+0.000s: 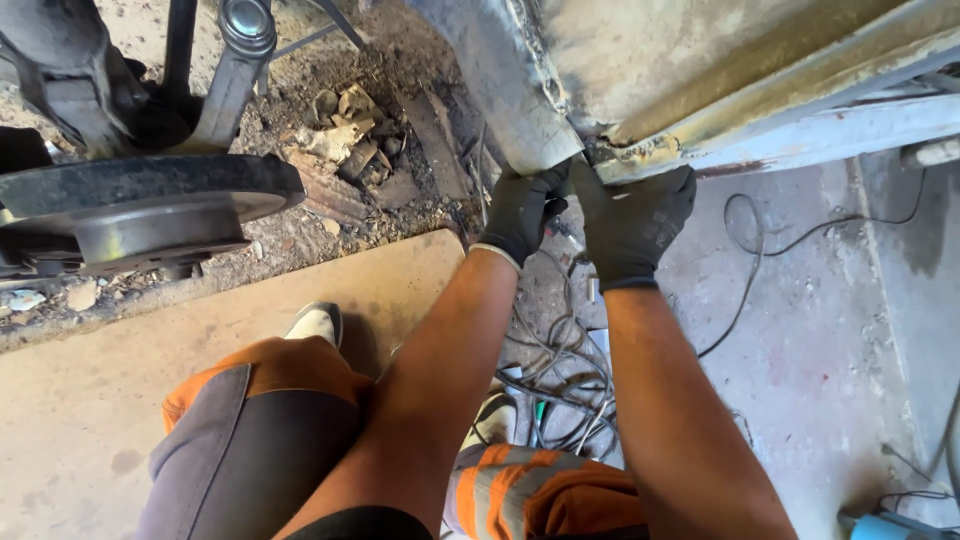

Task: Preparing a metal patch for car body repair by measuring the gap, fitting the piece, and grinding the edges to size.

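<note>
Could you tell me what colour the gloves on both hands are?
Black, on the left hand and right hand; head view.

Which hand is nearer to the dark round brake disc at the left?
Left. The left hand, in a black glove, grips the rusty car body's lower edge on the side toward the dark round brake disc; the right hand sits farther away beside it.

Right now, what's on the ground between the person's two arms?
In the head view, a tangle of grey cables lies on the concrete floor between the left arm and right arm.
</note>
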